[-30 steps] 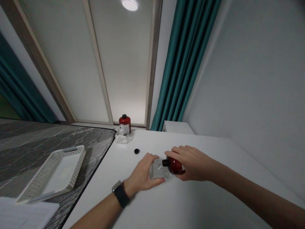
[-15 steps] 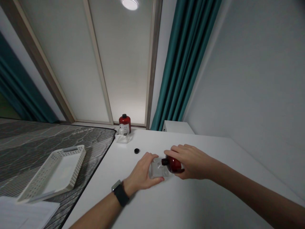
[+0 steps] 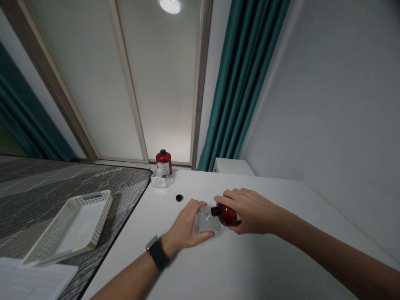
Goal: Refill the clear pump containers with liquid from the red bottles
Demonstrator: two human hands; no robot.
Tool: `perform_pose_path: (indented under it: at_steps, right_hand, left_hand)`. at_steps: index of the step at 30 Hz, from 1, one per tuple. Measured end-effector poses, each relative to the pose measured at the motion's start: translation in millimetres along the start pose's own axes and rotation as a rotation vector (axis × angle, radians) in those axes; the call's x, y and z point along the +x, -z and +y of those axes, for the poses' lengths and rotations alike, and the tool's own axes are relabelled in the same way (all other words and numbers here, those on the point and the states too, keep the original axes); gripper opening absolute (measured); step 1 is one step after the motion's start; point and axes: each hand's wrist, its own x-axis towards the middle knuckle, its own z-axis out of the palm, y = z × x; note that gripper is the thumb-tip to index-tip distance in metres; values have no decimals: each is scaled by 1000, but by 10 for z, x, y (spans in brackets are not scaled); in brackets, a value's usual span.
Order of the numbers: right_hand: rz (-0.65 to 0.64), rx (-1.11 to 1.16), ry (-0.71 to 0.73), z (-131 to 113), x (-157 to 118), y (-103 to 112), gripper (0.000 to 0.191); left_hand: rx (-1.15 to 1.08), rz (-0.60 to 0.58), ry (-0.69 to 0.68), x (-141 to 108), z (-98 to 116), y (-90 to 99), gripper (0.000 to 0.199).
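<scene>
My right hand (image 3: 246,210) is wrapped round a dark red bottle (image 3: 228,214), tipped on its side so its black neck points left. That neck is over a clear square container (image 3: 206,223) on the white table. My left hand (image 3: 189,227), with a dark watch on the wrist, grips the container from the left, thumb and fingers along its sides. Whether liquid is running from the bottle I cannot tell. Just beyond my left hand lies a small black cap (image 3: 179,198).
At the table's far left corner stands another red bottle (image 3: 163,157) behind a clear container (image 3: 160,182). A white perforated basket (image 3: 101,221) and papers (image 3: 34,279) lie on the grey patterned surface (image 3: 131,187) to the left. A wall (image 3: 337,104) rises on the right.
Both hands, the tilted bottle and the clear container have shifted very slightly to the left. Both grips stay the same.
</scene>
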Motion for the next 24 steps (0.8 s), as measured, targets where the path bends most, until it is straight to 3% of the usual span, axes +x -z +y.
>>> perform_pose_path:
  at_steps: [24]
  right_hand:
    - [22,-12,20,9,1,-2,49]
  left_hand:
    - [5,16,-14,8,5,8,59]
